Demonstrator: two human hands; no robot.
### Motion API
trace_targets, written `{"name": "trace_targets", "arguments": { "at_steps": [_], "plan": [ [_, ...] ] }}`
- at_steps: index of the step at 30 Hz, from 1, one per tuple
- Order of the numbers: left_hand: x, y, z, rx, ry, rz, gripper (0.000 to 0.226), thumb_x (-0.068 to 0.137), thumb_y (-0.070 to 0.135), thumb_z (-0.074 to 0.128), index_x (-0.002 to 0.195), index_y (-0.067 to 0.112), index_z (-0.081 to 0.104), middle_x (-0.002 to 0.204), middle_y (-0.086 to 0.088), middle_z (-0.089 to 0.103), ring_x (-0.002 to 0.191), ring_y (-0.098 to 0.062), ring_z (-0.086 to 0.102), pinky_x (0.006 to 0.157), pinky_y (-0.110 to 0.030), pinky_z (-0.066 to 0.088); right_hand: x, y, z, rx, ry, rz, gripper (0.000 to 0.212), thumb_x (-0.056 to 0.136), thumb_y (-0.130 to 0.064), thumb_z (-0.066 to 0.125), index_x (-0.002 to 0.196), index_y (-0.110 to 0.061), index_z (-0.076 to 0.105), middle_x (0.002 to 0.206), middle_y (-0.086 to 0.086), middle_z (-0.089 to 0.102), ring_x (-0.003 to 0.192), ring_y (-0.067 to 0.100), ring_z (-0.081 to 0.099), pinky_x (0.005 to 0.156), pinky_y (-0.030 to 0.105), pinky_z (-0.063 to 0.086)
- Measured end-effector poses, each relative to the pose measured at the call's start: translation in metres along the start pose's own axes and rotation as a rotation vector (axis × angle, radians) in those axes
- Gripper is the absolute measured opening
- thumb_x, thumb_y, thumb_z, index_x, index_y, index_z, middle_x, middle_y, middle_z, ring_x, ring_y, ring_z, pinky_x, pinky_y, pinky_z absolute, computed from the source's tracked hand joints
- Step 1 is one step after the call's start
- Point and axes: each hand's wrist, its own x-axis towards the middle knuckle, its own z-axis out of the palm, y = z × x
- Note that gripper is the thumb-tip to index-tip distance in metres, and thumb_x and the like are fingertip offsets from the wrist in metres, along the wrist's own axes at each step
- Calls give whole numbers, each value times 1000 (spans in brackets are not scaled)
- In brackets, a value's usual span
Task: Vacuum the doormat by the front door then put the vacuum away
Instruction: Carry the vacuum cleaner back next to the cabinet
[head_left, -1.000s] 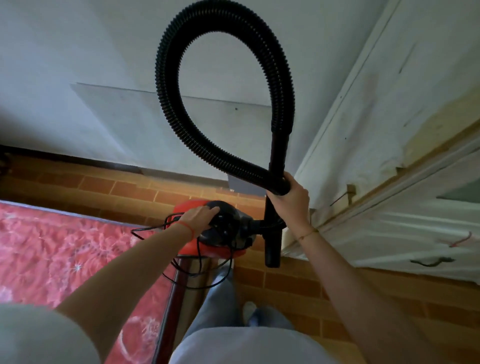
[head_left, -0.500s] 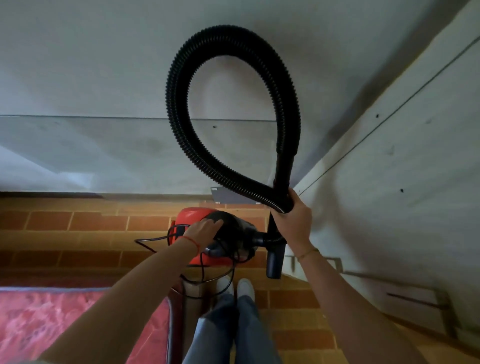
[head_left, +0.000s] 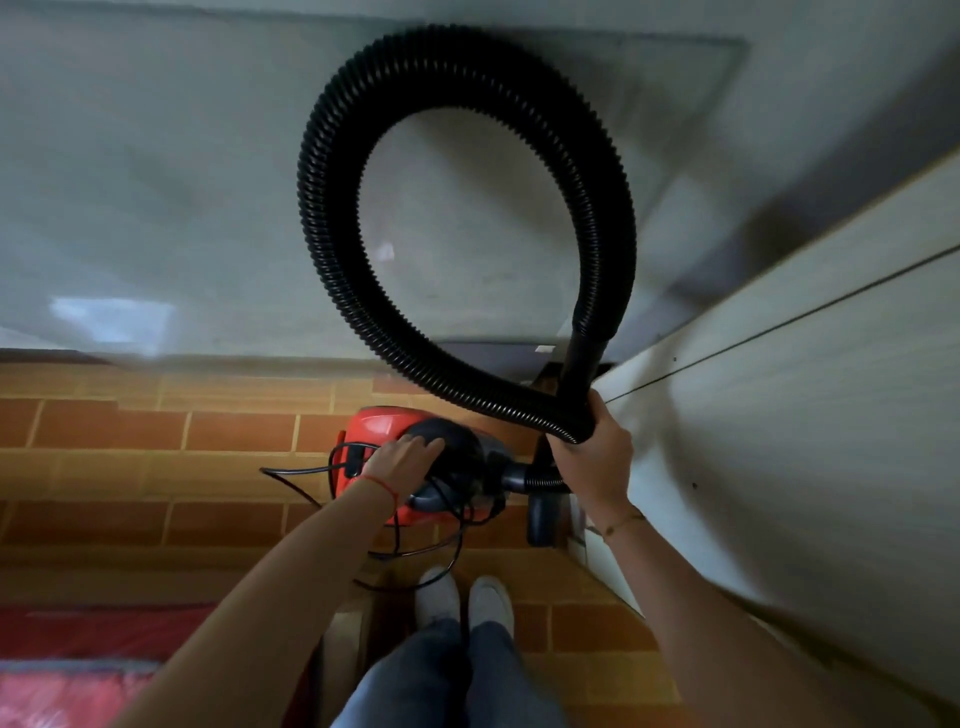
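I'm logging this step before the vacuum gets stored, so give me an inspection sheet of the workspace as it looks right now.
Surface: brick-pattern floor, orange-brown.
Job's things: red vacuum held above the floor; black ribbed hose looped upward; pink-red doormat at lower left, blurred.
Clutter: nothing seen.
Hands: left hand grips the vacuum's top; right hand grips the hose where the loop crosses the rigid tube.
Cables: black power cord hangs in loose loops under the vacuum, near the white shoes.
Surroundings: grey wall ahead; pale panel at right.
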Motion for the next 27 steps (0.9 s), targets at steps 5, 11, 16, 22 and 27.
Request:
{"name": "trace_targets", "arguments": {
  "at_steps": [5,11,16,22,27],
  "plan": [
    [45,-5,52,30,-35,-17,42,96,8,47,136,13,39,121,-11,58,113,-28,57,89,-36,48,17,62,33,4,-50,44,34,79,-12,72,111,-24,64,72,-12,66,73,2,65,63,19,52],
    [87,-3,88,38,-38,-9,39,95,4,46,133,12,40,119,-11,59,110,-28,58,82,-33,46,33,112,57,-41,-88,39,30,79,-15,72,106,-24,64,72,-10,65,72,6,65,63,24,54],
    [103,-4,109,55,-25,12,44,94,4,47,136,12,39,121,-11,58,109,-28,59,84,-33,48,42,129,70,-58,-40,25,29,78,-15,75,105,-18,64,71,-11,63,70,4,62,60,12,45],
    [101,0,120,21,8,-20,45,95,5,46,139,11,37,129,-12,54,119,-29,53,90,-35,45,34,121,75,-21,-34,7,38,77,-11,76,101,-30,53,74,-11,62,73,1,61,59,3,42],
    [95,8,123,-80,4,-91,48,93,5,52,139,10,37,135,-12,50,126,-28,48,100,-35,40,30,124,73,-46,-95,27,45,75,-17,77,110,-24,51,88,-6,62,84,6,60,67,13,46]
  ]
}}
